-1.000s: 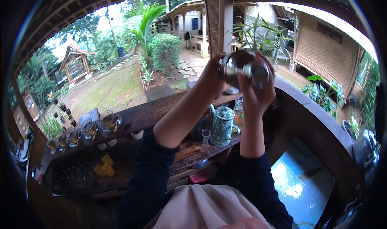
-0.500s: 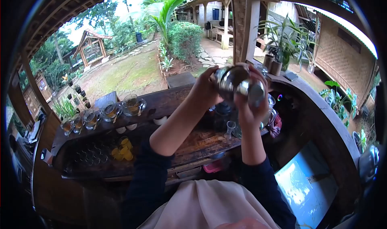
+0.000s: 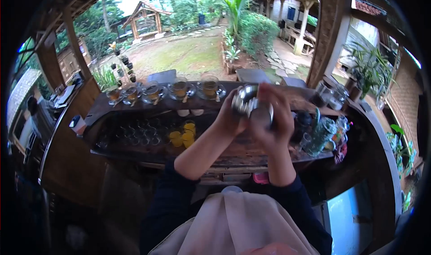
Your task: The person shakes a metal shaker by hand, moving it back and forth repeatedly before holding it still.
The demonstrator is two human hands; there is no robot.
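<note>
A shiny metal cocktail shaker is held up in front of me, above the dark wooden counter. My left hand is closed round its left side. Around its other side wraps my right hand, whose fingers are smeared by motion. The shaker is tilted, with one rounded end towards me. Below and to the left of it, several small glasses of yellow drink stand on the counter.
Glass cups of brown drink on saucers line the raised ledge at left. Clear glasses stand in rows below them. At right are a glass pitcher, jars and potted plants. A wooden post rises behind.
My view has swung left, so the counter and its cups appear further right. Both hands still hold the shaker, which now sits slightly lower in view and is turned differently.
</note>
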